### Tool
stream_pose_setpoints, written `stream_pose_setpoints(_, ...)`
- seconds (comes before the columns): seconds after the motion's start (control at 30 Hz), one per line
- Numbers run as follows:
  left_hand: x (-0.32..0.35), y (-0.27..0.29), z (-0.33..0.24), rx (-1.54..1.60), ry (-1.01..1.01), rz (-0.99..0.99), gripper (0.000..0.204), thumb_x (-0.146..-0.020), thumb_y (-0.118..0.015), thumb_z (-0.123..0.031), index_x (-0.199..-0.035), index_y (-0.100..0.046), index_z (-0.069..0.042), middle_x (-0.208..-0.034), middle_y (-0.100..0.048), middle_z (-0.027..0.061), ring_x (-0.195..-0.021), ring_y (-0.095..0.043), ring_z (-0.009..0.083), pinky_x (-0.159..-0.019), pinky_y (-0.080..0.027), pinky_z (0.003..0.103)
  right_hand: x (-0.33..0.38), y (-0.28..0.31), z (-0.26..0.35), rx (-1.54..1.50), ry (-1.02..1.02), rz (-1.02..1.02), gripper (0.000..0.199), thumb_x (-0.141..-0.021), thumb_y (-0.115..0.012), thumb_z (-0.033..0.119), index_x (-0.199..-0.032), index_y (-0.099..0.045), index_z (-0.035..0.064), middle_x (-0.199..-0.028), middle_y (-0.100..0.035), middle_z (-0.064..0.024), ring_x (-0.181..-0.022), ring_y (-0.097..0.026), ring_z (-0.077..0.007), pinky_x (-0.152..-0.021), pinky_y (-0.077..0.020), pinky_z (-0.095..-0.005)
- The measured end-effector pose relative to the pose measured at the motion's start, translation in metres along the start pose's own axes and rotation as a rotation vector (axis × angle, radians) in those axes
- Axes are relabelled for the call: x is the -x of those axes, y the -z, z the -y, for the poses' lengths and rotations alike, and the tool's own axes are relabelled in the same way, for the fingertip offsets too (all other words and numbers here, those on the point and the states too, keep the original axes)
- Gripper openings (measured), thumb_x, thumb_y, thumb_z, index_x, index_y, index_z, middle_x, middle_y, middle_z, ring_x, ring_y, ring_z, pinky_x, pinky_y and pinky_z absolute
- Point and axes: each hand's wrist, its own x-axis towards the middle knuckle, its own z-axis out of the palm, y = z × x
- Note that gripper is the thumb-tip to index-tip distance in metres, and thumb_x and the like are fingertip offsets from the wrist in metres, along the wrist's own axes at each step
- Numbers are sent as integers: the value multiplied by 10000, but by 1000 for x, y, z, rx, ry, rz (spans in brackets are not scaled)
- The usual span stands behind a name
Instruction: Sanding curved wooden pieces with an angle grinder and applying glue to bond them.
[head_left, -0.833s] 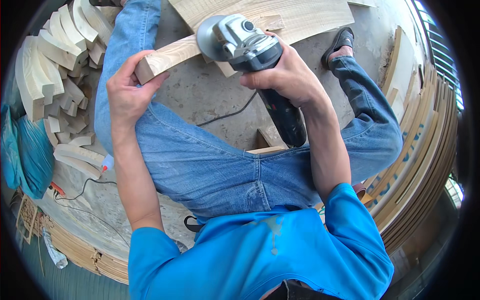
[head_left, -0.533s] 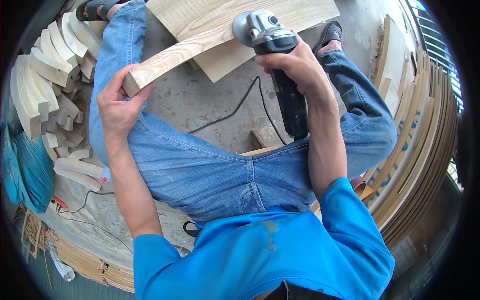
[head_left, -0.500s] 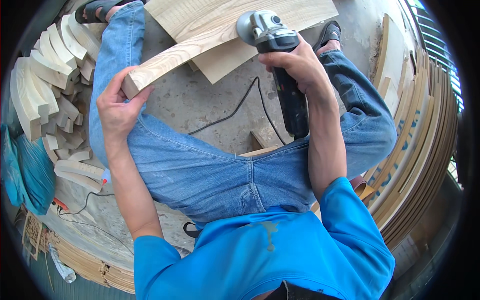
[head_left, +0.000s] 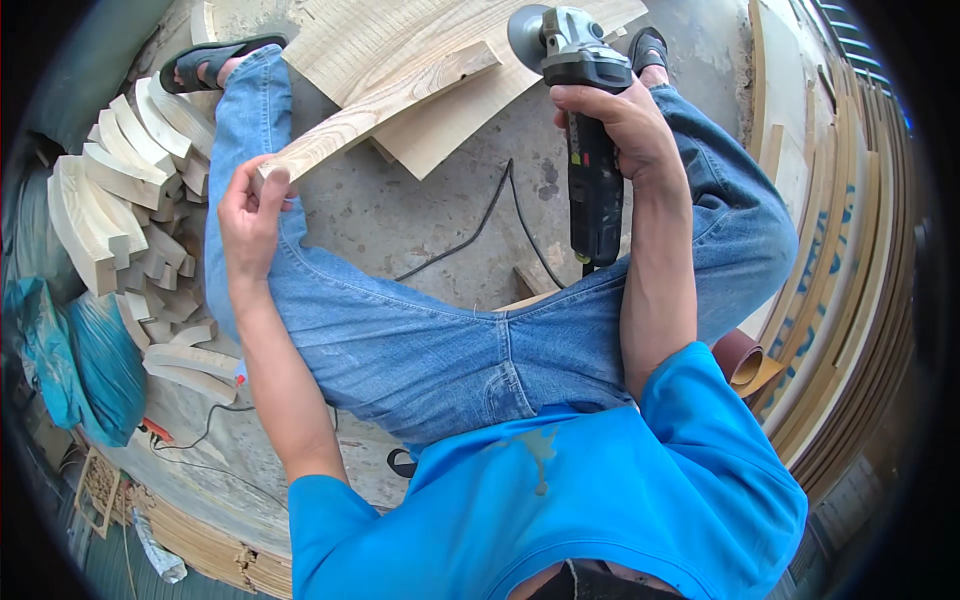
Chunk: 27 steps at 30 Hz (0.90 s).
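My left hand (head_left: 252, 215) is closed around the near end of a long pale wooden piece (head_left: 375, 108), its thumb on top. The piece slants away to the right, its far end over broad wooden boards (head_left: 440, 135) on the floor. In my right hand (head_left: 630, 125) is an angle grinder (head_left: 592, 190), gripped around its body just below the grey metal head. The grinder stands roughly upright in view, its round disc (head_left: 527, 38) at the top left. A gap separates the disc from the wooden piece's far end.
Curved wooden pieces (head_left: 130, 180) are heaped at the left, near a teal plastic bag (head_left: 105, 370). A black cord (head_left: 480, 225) crosses the concrete floor between my legs. Long planks (head_left: 850, 300) are stacked at the right, beside a brown roll of sheet (head_left: 738, 358).
The grinder has moved right and away from the wooden piece, which its disc overlapped before. The far end of the piece is now uncovered. My left thumb has shifted onto the near end.
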Motion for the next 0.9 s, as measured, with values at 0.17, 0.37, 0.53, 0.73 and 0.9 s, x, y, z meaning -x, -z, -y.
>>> stream_pose_setpoints(0.17,-12,-7,14,-457,-285,-109,510,-778,-820,-118,-1241,-623,-31,-1095,-676,102,-974,-662,223,-854,-528,319,23,12,14,-104,63,-21,351,-729,-842,144,-992,-654,7,-815,-676,-83,-672,-666,-161,-595,-534,-286)
stream_pose_setpoints(0.37,-30,-15,17,-775,-556,-213,489,-696,-772,-17,-1164,-641,-70,-1155,-664,107,-1068,-645,308,-937,-514,380,49,33,11,-175,89,-95,334,-747,-833,165,-993,-665,14,-772,-688,-91,-675,-672,-160,-614,-546,-283)
stream_pose_setpoints(0.53,-37,-17,23,-798,-541,-311,500,-696,-776,1,-1174,-649,-75,-1148,-673,101,-1069,-650,295,-936,-520,375,49,33,6,-237,88,-92,351,-752,-828,157,-1018,-653,9,-774,-689,-97,-661,-670,-164,-614,-552,-290)
stream_pose_setpoints(0.73,-38,-17,24,-782,-554,-345,520,-687,-791,-1,-1184,-655,-75,-1142,-680,101,-1074,-652,288,-939,-521,370,49,32,-1,-274,110,-90,358,-756,-820,138,-1031,-637,-1,-779,-682,-92,-661,-674,-166,-604,-559,-287)
stream_pose_setpoints(0.9,-39,-15,27,-832,-606,-369,514,-692,-782,-13,-1186,-655,-76,-1145,-675,113,-1078,-643,306,-935,-522,382,45,27,-2,-278,119,-68,369,-752,-819,122,-1040,-626,-5,-790,-676,-84,-670,-675,-166,-610,-558,-287)
